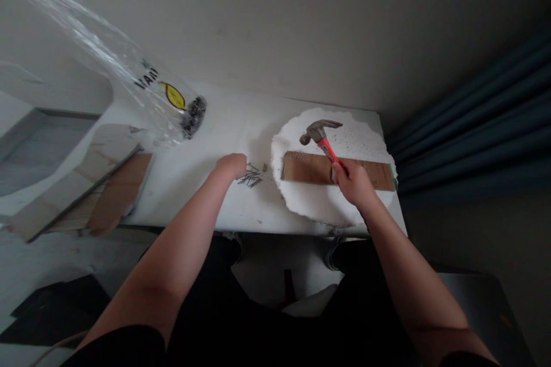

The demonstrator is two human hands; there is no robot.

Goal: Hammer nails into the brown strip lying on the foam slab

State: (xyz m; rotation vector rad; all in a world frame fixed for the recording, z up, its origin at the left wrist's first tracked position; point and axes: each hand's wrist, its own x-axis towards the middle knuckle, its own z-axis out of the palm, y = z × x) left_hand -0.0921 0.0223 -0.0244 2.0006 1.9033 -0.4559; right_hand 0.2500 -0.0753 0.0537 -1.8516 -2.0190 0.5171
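A claw hammer (321,132) with a red handle is gripped in my right hand (355,182), its head raised toward the wall. Under it lies a brown wooden strip (307,170) with small dots or holes along its upper left part. The strip rests on a white, ragged-edged sheet or slab (301,201). My left hand (232,166) is down at the table, curled closed at the left edge of a small pile of nails (252,176). Its fingertips are hidden, so I cannot see what is between them.
The white table (206,183) stands against a grey wall. Clear plastic wrap (172,104) with printing hangs down at the left. Several board pieces (116,189) lie at the table's left end. A dark curtain (473,120) hangs on the right.
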